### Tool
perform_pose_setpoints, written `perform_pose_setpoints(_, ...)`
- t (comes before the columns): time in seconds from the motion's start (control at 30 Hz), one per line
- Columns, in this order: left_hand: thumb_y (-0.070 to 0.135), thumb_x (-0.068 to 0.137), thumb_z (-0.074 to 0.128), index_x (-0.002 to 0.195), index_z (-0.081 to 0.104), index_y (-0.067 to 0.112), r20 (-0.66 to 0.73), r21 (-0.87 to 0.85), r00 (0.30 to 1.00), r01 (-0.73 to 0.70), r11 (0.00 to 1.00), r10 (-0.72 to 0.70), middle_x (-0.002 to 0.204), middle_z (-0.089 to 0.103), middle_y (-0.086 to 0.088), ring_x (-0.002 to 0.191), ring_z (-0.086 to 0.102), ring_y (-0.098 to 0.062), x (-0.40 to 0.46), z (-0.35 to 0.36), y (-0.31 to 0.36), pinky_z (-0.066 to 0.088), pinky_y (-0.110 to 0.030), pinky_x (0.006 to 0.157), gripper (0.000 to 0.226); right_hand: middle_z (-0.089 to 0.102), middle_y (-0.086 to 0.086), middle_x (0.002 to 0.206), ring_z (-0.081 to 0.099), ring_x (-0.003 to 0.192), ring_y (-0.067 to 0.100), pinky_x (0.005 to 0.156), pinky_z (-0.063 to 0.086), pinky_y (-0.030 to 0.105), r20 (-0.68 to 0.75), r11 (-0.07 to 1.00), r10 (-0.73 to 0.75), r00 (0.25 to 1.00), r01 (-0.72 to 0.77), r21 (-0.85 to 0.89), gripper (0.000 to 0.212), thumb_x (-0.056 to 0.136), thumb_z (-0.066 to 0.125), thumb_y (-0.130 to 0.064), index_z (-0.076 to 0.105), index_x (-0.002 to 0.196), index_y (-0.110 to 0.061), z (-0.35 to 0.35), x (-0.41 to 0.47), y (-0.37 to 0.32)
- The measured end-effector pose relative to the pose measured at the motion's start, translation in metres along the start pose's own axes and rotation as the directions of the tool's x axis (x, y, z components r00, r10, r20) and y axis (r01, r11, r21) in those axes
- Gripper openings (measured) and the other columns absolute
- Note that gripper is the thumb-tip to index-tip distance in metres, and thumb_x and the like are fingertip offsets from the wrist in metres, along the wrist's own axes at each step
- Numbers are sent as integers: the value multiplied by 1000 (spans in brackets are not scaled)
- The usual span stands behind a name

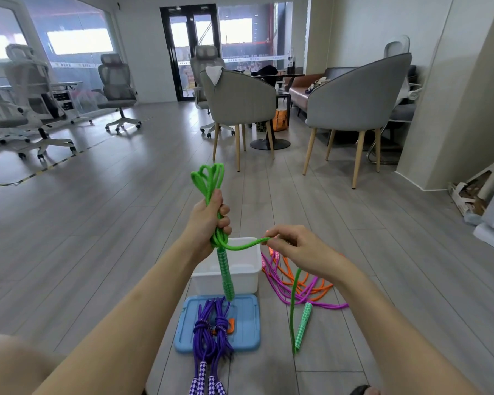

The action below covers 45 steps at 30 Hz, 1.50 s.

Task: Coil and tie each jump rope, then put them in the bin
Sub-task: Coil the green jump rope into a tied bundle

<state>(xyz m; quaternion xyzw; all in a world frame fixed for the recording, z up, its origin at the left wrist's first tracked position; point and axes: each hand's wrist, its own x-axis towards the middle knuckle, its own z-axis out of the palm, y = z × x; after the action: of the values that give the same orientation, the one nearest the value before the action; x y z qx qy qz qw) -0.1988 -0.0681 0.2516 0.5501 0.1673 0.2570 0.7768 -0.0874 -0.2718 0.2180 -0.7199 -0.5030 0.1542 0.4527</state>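
My left hand [208, 220] grips a folded bundle of the green jump rope [208, 181], loops sticking up above the fist and one green handle [226, 276] hanging below. A few turns of rope wrap the bundle under the fist. My right hand [293, 248] pinches the free strand, which runs down to the second green handle [303, 326] dangling near the floor. Below stands the white bin [248, 269], which looks empty. A coiled, tied purple rope [211, 334] lies on the blue lid [243, 323]. Loose orange and pink ropes [303, 289] lie right of the bin.
Grey wood floor all around. Two grey armchairs [354, 106] and a round table stand ahead. Office chairs [117, 86] are at the left. A pillar and cardboard scraps [468, 195] are at the right. My bare knee [15, 363] shows at bottom left.
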Motion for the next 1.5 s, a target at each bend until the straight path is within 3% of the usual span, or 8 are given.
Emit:
perform_pose_setpoints(0.2, 38, 107, 47, 96, 50, 12, 167, 184, 984, 29, 983, -60, 77, 59, -4, 68, 71, -26, -10, 12, -13, 63, -43, 66, 29, 64, -9, 92, 61, 83, 8, 78, 51, 36, -58, 985, -65, 996, 55, -166, 17, 94, 72, -30, 80, 109, -34, -5, 5, -15)
perform_pose_setpoints(0.4, 39, 108, 47, 121, 48, -3, 317, 373, 933, 43, 927, -171, 101, 64, -28, 82, 73, -41, -22, 23, -34, 54, -67, 87, 44, 66, -18, 85, 59, 77, 1, 71, 51, 33, -263, 919, -99, 960, -13, -394, 12, 86, 78, -40, 68, 91, -36, -4, 7, -23)
perform_pose_setpoints(0.53, 43, 107, 47, 110, 58, 7, 350, 436, 920, 9, 900, -178, 79, 61, -16, 52, 58, -17, -28, 30, -37, 56, -35, 56, 38, 63, -17, 85, 56, 74, 6, 67, 50, 33, -278, 888, -98, 956, -42, -459, 21, 83, 78, -47, 61, 89, -35, 0, 6, -22)
perform_pose_setpoints(0.77, 40, 105, 55, 98, 49, 14, 416, 553, 821, 112, 826, -390, 64, 33, 3, 51, 31, -10, -26, 23, -22, 39, -23, 50, 28, 67, -11, 87, 62, 80, 18, 70, 54, 42, -172, 833, -137, 976, 19, -553, 18, 91, 72, -42, 57, 96, -32, -8, 6, 8)
perform_pose_setpoints(0.97, 22, 102, 62, 93, 54, 11, 301, 393, 911, 151, 907, -281, 61, 27, 3, 47, 25, -10, -19, 15, -14, 34, -22, 45, 17, 63, -4, 96, 69, 80, 17, 74, 59, 35, -300, 994, 97, 949, -110, -29, 27, 89, 78, -15, 59, 103, -27, -3, 1, 34)
perform_pose_setpoints(1.17, 22, 104, 57, 95, 55, 11, 198, 114, 969, 130, 985, -150, 58, 31, 6, 40, 29, -5, -13, 11, -2, 36, -18, 41, 14, 67, 14, 84, 69, 62, 24, 56, 57, 30, -242, 833, 265, 933, -95, 545, 20, 95, 66, 2, 55, 106, -11, 4, -1, 35)
perform_pose_setpoints(1.33, 25, 104, 58, 92, 53, 15, 208, 78, 966, 141, 987, -154, 61, 32, 4, 40, 31, -5, -13, 13, 1, 39, -18, 42, 17, 65, 3, 76, 38, 51, 12, 47, 27, 25, -129, 875, 241, 962, -158, 458, 16, 105, 56, -29, 64, 112, -16, -5, -1, 31)
perform_pose_setpoints(1.5, 23, 99, 65, 86, 47, 19, 279, 122, 943, 152, 981, -180, 65, 30, 2, 44, 31, -6, -15, 15, -1, 40, -19, 44, 23, 55, 6, 73, 47, 59, 18, 55, 41, 27, 62, 763, 155, 986, -159, 627, 34, 105, 50, -33, 68, 119, -7, -3, -2, 17)
